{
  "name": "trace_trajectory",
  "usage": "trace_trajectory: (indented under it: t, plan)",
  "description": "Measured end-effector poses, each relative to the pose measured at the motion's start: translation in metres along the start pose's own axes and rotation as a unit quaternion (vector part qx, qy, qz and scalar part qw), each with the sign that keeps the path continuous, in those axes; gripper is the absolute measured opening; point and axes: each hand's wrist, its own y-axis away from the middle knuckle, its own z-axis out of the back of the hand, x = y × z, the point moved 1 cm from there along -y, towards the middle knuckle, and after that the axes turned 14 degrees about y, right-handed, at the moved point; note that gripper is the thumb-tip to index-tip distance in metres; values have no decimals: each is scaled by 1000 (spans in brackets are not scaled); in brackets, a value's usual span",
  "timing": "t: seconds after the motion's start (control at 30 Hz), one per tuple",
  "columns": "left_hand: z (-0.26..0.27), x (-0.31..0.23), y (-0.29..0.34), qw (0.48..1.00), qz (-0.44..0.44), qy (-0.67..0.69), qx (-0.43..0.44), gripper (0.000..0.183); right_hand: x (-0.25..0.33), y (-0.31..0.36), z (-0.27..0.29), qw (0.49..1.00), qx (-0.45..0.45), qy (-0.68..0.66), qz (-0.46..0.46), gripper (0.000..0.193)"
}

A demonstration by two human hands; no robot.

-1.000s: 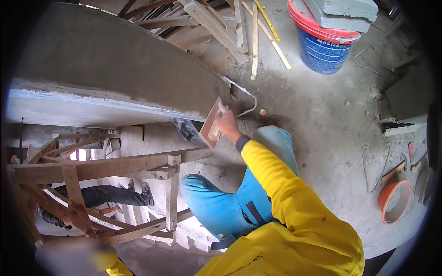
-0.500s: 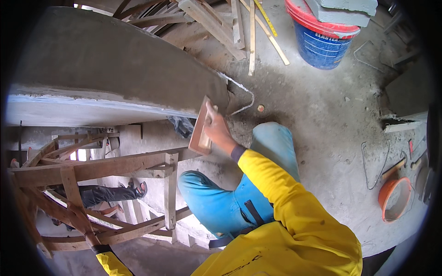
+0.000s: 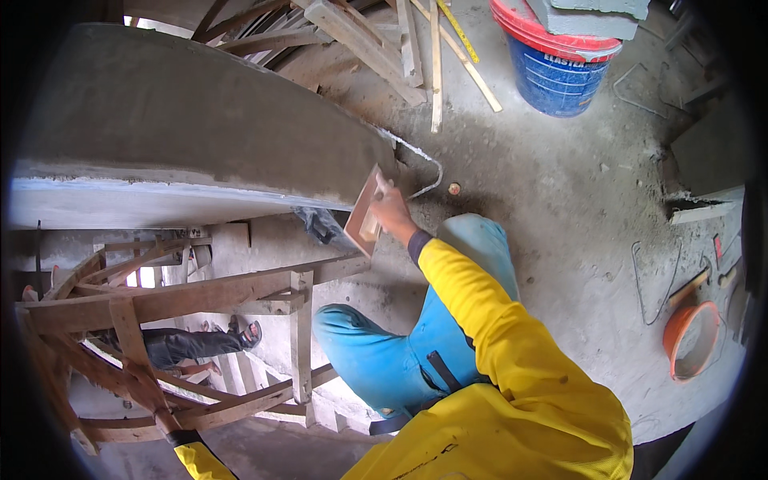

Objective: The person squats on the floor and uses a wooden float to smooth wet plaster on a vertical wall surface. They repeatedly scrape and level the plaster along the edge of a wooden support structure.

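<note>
My right hand grips a wooden plastering float by its handle, with the index finger stretched along it. The float is tilted on edge at the right end of a grey plastered surface, by its lower corner. At lower left, my left hand is on a slatted wooden frame, seemingly closed round one of its timbers; its fingers are hard to make out against the wood. A bent white-crusted rod sticks out just past the plastered end, close to the float.
Beyond the frame, at a lower level, another person's dark trouser leg and sandalled foot show. A blue bucket with a red rim bears grey blocks. Loose timbers lie at the top; an orange bucket stands at right. Dark plastic lies under the ledge.
My right hand and the float have moved slightly to the right along the plastered end. The view has shifted a little; my left hand stays at the wooden frame.
</note>
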Motion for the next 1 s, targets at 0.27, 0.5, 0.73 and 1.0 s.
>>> trace_trajectory:
  t: [0.27, 0.5, 0.73, 1.0]
  plan:
    - [-1, -26, 3, 1000, 12, 7, -19, 68, -4, -36, 9, 999, 10, -22, -26, 69]
    - [1, -26, 12, 999, -1, 2, -43, 71, -38, -7, -36, 990, -81, 85, 79, 70]
    - [3, -23, 5, 998, 64, -19, -10, 72, -18, -44, 1, 999, -16, 24, 21, 69]
    - [5, -38, 3, 991, 114, 51, 40, 75, -16, -57, 1, 997, -56, 43, 39, 67]
